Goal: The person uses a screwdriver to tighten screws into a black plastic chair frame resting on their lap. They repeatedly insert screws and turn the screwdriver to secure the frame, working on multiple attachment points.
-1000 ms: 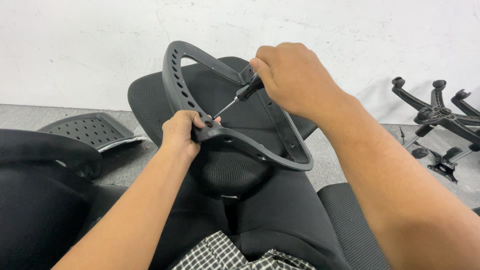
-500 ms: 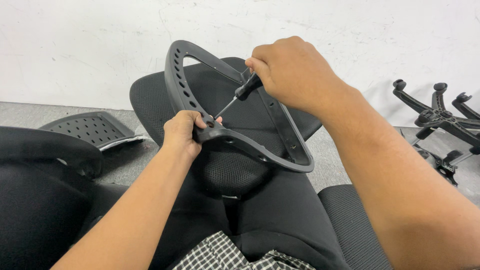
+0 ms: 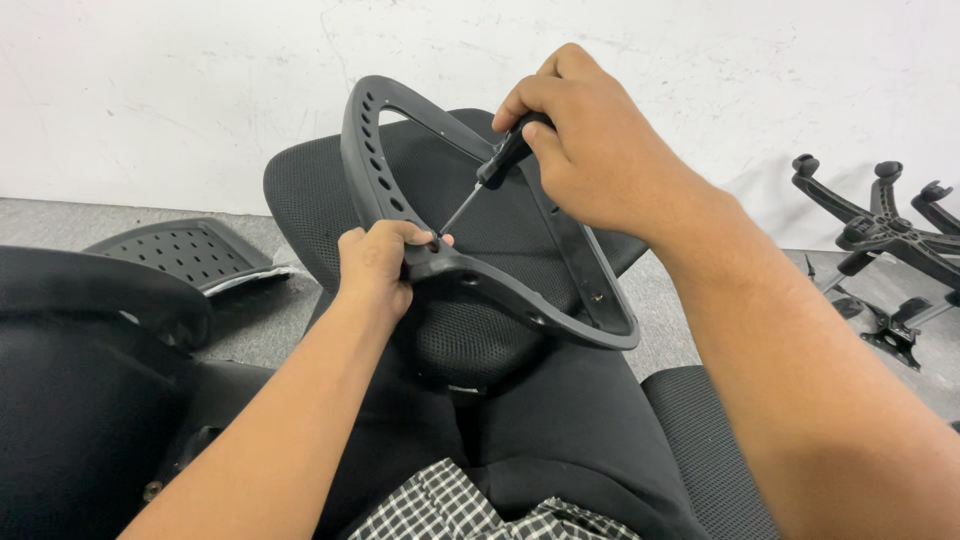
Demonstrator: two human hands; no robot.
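Observation:
My left hand (image 3: pixel 378 262) grips the lower edge of a black plastic chair-back frame (image 3: pixel 372 175), a curved loop with a row of holes along its left side. My right hand (image 3: pixel 590 150) is shut on the black handle of a screwdriver (image 3: pixel 492 174). The metal shaft slants down and left, and its tip meets the frame right by my left thumb. The frame is held tilted above a black mesh chair seat (image 3: pixel 310 190) that lies behind and under it.
A perforated black plastic panel (image 3: pixel 180 252) lies on the grey floor at left. A dark padded chair part (image 3: pixel 80 380) fills the lower left. Black star-shaped chair bases (image 3: pixel 880 235) stand at right by the white wall. Another mesh cushion (image 3: pixel 710 450) is at lower right.
My right hand with the screwdriver has shifted slightly up and turned a little on the handle. The left hand and the frame have stayed nearly in place.

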